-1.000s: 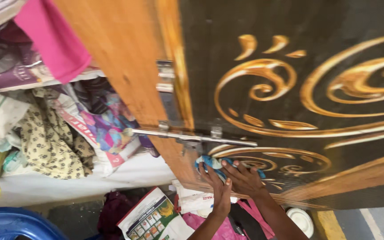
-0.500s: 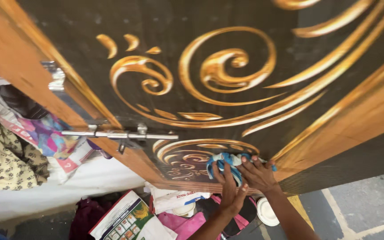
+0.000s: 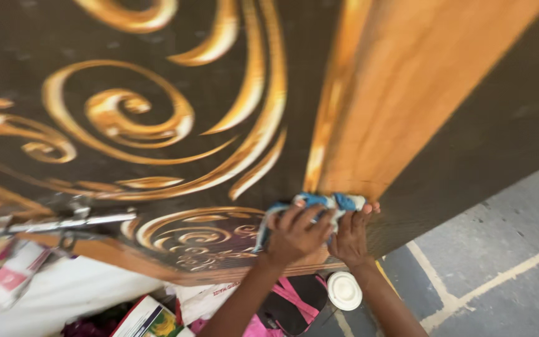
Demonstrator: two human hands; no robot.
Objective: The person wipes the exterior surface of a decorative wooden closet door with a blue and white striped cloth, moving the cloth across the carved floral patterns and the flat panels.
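Left hand point(image 3: 294, 234) and right hand point(image 3: 352, 236) side by side, both flattened with fingers curled over a crumpled blue-and-white cloth point(image 3: 312, 205), pressing it flat against the dark wooden door panel with raised golden scroll carving point(image 3: 157, 125) beside the plain orange-brown wooden rail point(image 3: 394, 106), so that pressure is spread across the wad. Cloth trapped between palms and door, low on the panel, right of the silver metal slide bolt point(image 3: 57, 223). Grip apparently a press rather than a pinch, though blur obscures the fingertips.
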